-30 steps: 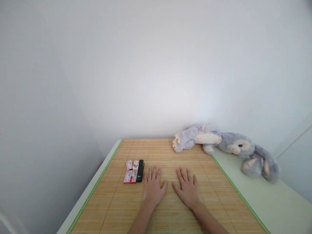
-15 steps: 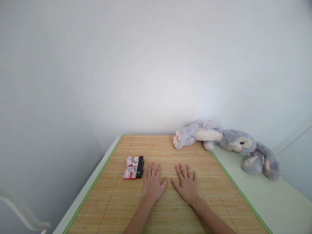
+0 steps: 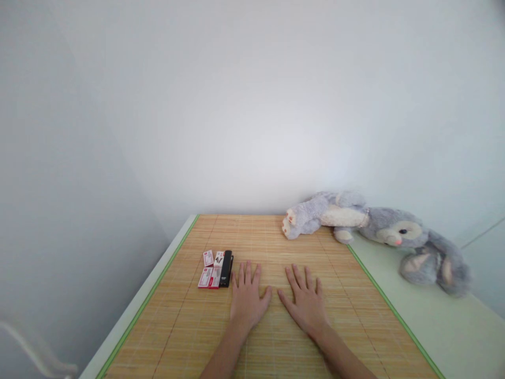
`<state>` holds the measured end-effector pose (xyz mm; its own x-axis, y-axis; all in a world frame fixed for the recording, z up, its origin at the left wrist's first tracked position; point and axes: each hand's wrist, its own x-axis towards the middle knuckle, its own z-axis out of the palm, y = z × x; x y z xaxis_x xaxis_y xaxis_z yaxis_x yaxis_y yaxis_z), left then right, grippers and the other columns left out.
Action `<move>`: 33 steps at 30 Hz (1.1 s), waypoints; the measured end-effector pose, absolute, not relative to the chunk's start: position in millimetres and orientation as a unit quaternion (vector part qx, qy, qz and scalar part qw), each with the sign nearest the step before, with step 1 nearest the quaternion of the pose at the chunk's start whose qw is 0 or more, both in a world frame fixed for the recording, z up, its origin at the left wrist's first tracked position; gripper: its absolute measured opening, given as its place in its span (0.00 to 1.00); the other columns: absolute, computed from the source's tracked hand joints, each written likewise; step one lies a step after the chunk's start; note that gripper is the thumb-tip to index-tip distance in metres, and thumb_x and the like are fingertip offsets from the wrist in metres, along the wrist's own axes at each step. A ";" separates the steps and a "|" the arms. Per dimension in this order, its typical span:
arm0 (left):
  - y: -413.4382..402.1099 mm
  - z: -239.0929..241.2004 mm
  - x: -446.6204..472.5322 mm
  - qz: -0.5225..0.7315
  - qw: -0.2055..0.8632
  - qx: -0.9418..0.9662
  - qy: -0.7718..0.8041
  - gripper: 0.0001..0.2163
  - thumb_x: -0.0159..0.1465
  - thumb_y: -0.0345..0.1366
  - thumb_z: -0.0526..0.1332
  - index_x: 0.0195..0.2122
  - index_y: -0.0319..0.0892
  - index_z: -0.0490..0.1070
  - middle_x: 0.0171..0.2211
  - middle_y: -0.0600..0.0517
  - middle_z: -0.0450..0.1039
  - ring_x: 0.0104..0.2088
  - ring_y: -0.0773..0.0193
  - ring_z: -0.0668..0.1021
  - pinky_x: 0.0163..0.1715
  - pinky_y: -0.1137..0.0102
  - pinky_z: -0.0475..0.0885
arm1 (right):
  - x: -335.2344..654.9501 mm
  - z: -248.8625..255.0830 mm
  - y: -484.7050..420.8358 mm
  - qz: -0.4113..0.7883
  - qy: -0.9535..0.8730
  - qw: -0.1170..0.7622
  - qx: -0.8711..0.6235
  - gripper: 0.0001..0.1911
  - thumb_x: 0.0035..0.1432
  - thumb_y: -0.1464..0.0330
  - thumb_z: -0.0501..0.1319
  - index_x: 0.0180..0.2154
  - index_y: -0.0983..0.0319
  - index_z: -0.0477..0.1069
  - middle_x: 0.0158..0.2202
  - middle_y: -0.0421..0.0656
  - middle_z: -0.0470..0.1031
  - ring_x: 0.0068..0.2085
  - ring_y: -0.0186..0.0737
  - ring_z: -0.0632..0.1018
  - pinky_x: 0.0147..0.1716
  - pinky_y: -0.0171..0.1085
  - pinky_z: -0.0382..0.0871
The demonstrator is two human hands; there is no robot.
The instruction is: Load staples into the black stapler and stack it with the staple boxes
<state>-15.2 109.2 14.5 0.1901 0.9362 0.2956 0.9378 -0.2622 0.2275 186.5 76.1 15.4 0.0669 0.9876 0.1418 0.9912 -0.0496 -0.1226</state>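
Both of my hands lie flat on a bamboo mat (image 3: 272,347), fingers spread and holding nothing. Just right of a black stapler (image 3: 226,268) rests my left hand (image 3: 248,300), its fingertips close to the stapler's near end. My right hand (image 3: 305,302) is a short way to the right, thumb pointing toward the left one. Against the stapler's left side are small red-and-white boxes: one with a dark picture on it (image 3: 219,258), a lower one (image 3: 214,277), and two more at the left, an upper box (image 3: 208,258) and a lower box (image 3: 205,277).
A grey plush rabbit (image 3: 343,217) lies on its side along the back right, partly on the mat and partly on the pale tabletop (image 3: 442,321). Behind stands a white wall (image 3: 252,105). A blurred pale curved thing (image 3: 35,355) shows at the lower left.
The view has shifted slightly, so the rabbit appears a little farther right and the mat's back edge slightly higher. My hands stay flat in the same place.
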 end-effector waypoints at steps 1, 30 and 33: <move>108.9 15.4 -15.0 -0.188 0.005 -0.771 -0.608 0.35 0.67 0.57 0.55 0.73 0.52 0.51 0.74 0.50 0.47 0.74 0.45 0.44 0.70 0.43 0.41 | 186.3 15.7 76.1 -0.013 -0.683 0.088 -0.725 0.41 0.66 0.41 0.44 0.73 0.49 0.40 0.76 0.35 0.38 0.75 0.61 0.37 0.68 0.66 0.28; 106.5 18.5 -12.8 -0.136 0.038 -0.782 -0.608 0.36 0.68 0.56 0.53 0.74 0.52 0.46 0.75 0.50 0.42 0.74 0.44 0.45 0.70 0.44 0.42 | 183.4 20.3 70.4 0.008 -0.670 0.084 -0.738 0.42 0.66 0.40 0.43 0.73 0.51 0.40 0.76 0.38 0.37 0.75 0.60 0.34 0.68 0.66 0.26; 105.8 19.3 -13.7 -0.142 0.033 -0.780 -0.608 0.36 0.68 0.59 0.52 0.74 0.52 0.47 0.75 0.49 0.43 0.74 0.45 0.45 0.70 0.45 0.41 | 179.6 19.7 69.8 0.007 -0.658 0.077 -0.749 0.42 0.66 0.40 0.44 0.73 0.51 0.41 0.76 0.38 0.36 0.74 0.61 0.33 0.67 0.67 0.25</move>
<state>-13.7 105.8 19.3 0.2206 0.9394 0.2623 0.9585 -0.2586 0.1203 179.6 69.8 19.7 0.1334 0.9869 0.0902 0.9848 -0.1218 -0.1242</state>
